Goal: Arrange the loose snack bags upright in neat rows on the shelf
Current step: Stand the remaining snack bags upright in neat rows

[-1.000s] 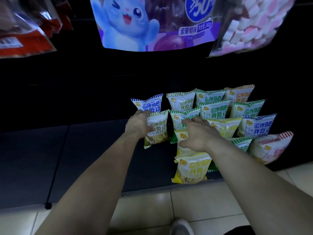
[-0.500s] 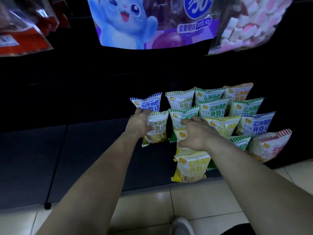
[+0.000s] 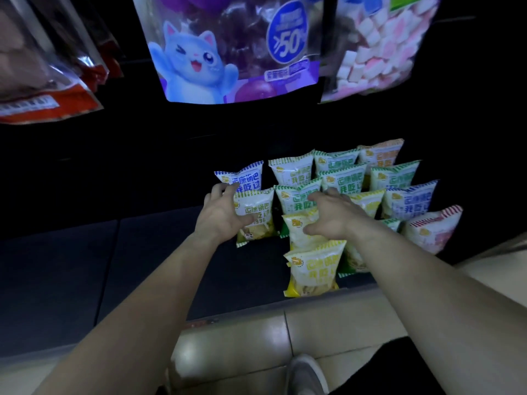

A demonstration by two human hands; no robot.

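Observation:
Several small snack bags stand in rows on the dark bottom shelf (image 3: 85,266), right of centre. My left hand (image 3: 221,216) grips the left side of a green-striped bag (image 3: 256,215), thumb across its front, fingers behind it near a blue-striped bag (image 3: 245,176). My right hand (image 3: 330,215) rests spread over a yellow bag (image 3: 299,226), fingers curled on its top and reaching a green bag (image 3: 296,199) behind. Another yellow bag (image 3: 313,270) stands at the shelf's front edge. A red-striped bag (image 3: 430,230) leans at the far right.
Large hanging bags fill the top: a purple one with a blue cat (image 3: 228,49), a marshmallow bag (image 3: 376,47), a red one (image 3: 42,81) at left. The shelf's left half is bare dark board. Beige floor tiles (image 3: 242,346) and my shoe (image 3: 306,374) lie below.
Both hands stay on the same bags with hardly any movement. The head camera has tilted, so the hanging bags sit lower in view.

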